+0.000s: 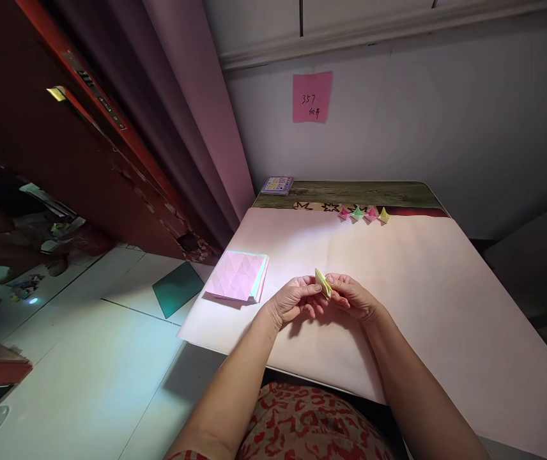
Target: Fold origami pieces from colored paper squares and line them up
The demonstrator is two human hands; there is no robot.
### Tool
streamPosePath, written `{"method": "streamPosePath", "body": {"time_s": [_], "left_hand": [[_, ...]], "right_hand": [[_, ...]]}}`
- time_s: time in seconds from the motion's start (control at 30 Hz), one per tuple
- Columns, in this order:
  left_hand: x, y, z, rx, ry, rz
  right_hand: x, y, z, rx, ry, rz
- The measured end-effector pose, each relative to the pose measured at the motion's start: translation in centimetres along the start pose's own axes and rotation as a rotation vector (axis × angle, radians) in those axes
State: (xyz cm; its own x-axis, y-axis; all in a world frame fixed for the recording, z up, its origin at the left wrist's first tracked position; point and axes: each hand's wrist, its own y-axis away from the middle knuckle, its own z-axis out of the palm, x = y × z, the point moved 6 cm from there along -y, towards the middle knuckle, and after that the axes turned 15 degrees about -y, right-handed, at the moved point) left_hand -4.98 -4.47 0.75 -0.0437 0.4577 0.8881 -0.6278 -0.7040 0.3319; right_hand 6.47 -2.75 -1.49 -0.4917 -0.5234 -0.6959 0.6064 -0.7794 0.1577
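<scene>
Between my two hands, just above the table, is a small piece of folded yellow origami paper [322,284]. My left hand [298,298] pinches its left side with the thumb on top. On the other side, my right hand [353,296] grips the right edge between thumb and fingers. Part of the paper is covered by my fingertips. Several small finished-looking origami pieces [358,213] in pink, green and yellow stand in a row toward the back. To the left lies a stack of square coloured paper [238,275], a creased pink sheet uppermost.
The table is covered by a pale pink sheet [427,306]. A small printed pack [277,185] sits at the back left corner. On the wall hangs a pink note [312,97] with handwriting. A dark green square [178,289] lies on the floor, left of the table.
</scene>
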Motion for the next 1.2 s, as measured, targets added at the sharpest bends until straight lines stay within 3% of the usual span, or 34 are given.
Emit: {"method": "streamPosePath", "body": {"time_s": [0.3,0.8,0.97,1.2], "left_hand": [[-0.7,0.2,-0.5,0.043,-0.008,-0.023],[-1.5,0.4,-0.2,0.000,0.060,-0.002],[-1.1,0.7,-0.8,0.064,0.002,-0.017],[0.0,0.7,-1.1,0.212,-0.130,0.027]], "right_hand": [[-0.2,0.0,0.2,0.011,-0.006,0.038],[0.4,-0.1,0.2,-0.003,0.041,0.048],[0.2,-0.1,-0.7,0.049,0.051,0.068],[-0.3,-0.1,-0.9,0.104,0.067,-0.010]]}}
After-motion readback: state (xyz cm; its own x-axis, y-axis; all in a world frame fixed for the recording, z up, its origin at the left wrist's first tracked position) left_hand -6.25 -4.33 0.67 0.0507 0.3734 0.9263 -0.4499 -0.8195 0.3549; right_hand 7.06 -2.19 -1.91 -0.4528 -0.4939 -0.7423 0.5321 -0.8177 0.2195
